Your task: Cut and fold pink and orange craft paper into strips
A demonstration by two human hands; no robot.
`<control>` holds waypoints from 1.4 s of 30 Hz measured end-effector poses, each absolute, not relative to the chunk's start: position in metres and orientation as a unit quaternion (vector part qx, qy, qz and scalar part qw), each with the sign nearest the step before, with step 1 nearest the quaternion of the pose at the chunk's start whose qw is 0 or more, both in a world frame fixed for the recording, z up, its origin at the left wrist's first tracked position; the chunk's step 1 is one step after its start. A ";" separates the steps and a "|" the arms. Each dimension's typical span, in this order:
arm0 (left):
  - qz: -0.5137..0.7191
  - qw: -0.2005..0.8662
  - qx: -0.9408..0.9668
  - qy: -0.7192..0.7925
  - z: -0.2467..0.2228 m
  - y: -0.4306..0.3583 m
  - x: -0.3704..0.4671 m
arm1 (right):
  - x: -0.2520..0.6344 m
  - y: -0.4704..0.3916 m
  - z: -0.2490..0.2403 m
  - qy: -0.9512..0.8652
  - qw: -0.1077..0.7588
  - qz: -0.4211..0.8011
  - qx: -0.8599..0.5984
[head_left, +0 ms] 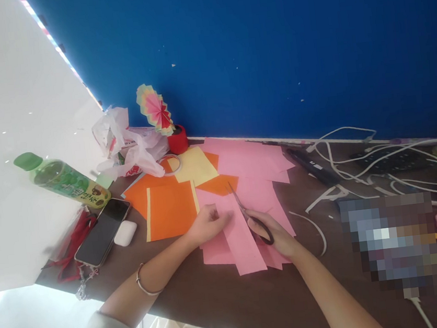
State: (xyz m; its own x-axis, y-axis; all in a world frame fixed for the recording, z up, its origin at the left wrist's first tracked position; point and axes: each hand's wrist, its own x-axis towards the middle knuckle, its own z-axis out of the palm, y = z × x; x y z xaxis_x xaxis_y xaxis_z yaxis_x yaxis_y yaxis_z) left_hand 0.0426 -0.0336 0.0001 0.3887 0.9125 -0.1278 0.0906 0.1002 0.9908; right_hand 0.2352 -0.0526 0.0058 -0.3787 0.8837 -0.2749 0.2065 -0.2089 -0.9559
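In the head view, my right hand [275, 231] grips a pair of scissors [263, 228] by its dark handles. Its blades point away from me, slightly parted, along the edge of a long pink paper strip [246, 250]. My left hand [209, 224] is closed, thumb and fingers together at the strip's left edge; its fingertips are partly hidden. Under both hands lie more pink paper sheets [261, 193]. Left of them is an orange paper [172, 211] with pale yellow strips along its sides, and a yellow sheet [193, 167] lies behind.
On the left are a green-capped bottle [66, 181], a phone [103, 232] and a white earbud case [125, 233]. A plastic bag [137, 147] and a red pot [178, 139] with a paper fan stand by the blue wall. White cables [345, 170] tangle at right, near a blurred-out object [388, 239].
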 end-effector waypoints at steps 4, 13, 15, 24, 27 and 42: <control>0.331 0.596 0.593 0.428 0.002 -0.035 0.042 | 0.235 -0.052 0.005 -0.575 0.285 0.599 -0.479; 0.333 0.586 0.589 0.446 0.001 -0.034 0.043 | 0.235 -0.052 0.004 -0.570 0.278 0.613 -0.472; 0.333 0.586 0.590 0.445 0.002 -0.034 0.043 | 0.235 -0.052 0.003 -0.565 0.276 0.615 -0.476; 0.335 0.573 0.599 0.447 -0.002 -0.033 0.043 | 0.233 -0.052 0.004 -0.555 0.288 0.624 -0.469; 0.335 0.575 0.597 0.448 -0.003 -0.033 0.043 | 0.233 -0.052 0.004 -0.553 0.285 0.625 -0.472; 0.338 0.572 0.601 0.445 -0.001 -0.033 0.043 | 0.232 -0.052 0.008 -0.559 0.277 0.625 -0.469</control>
